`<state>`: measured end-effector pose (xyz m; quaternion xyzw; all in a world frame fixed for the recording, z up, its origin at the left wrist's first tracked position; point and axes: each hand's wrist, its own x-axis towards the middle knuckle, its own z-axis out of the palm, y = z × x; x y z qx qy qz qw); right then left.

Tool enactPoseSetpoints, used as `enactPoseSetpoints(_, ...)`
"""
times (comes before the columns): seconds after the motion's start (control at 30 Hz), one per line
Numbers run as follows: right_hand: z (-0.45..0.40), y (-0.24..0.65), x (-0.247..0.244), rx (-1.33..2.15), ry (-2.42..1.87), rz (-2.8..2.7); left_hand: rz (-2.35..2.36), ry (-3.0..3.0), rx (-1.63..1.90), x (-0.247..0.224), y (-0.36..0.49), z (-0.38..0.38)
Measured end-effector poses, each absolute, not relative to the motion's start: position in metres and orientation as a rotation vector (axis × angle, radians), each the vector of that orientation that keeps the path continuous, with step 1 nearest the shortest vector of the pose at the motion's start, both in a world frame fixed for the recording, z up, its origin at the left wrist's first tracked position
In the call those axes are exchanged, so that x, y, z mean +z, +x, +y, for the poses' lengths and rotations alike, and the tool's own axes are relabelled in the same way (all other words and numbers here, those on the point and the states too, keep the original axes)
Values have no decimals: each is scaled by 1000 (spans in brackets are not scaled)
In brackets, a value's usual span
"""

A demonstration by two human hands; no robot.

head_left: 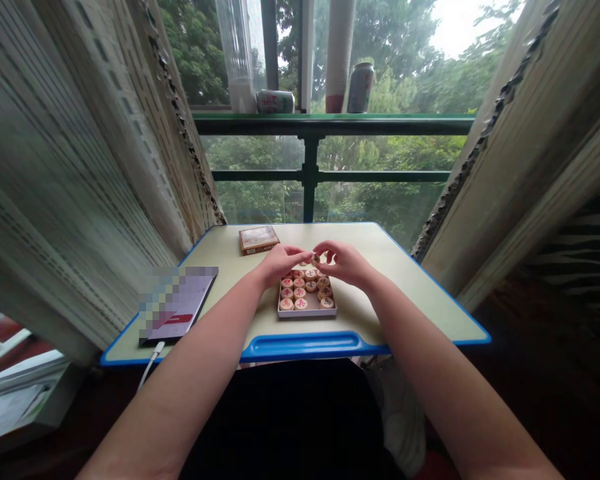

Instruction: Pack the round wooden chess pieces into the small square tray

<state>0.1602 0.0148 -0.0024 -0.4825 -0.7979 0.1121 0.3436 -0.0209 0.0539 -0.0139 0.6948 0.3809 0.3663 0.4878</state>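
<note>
A shallow white box point(307, 315) of round Chinese chess pieces point(300, 293) rests on the small table, the pieces in rows with red or dark characters. In its near rows, a gap shows the bare box floor. Above the far side of the box, my right hand point(344, 262) pinches a Chinese chess piece point(316, 257) between thumb and fingers. My left hand point(282, 263) comes in from the other side, fingers drawn together, its tips meeting that piece. Whatever lies between the left fingertips is hidden. Both hands cover part of the far rows.
A flat brown box point(259, 239) lies at the table's back left. On the left, a tablet point(180, 307) has a white cable point(153, 363) by it. A blue tray groove point(305, 344) runs along the front edge. Cans point(361, 88) stand or lie on the window ledge.
</note>
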Motion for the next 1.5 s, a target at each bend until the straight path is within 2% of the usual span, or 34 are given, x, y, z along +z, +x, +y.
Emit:
enactPoseSetpoints(0.27,14,157,-1,226,-1327,-2010,907,1677,846,-8,-23,51)
enactPoseSetpoints(0.6,12,160,1,424,-1191,-2046,891,1705,834,-9,-29,59)
enactPoseSetpoints(0.8,10,155,1,385,-1242,-2115,930,1728,791,-9,-28,56)
enactPoseSetpoints(1.07,3,155,8,412,-1491,-2255,993,1676,1071,-10,-24,61)
enactPoseSetpoints(1.5,2,145,7,364,-1605,-2365,980,1709,1047,-11,-21,60)
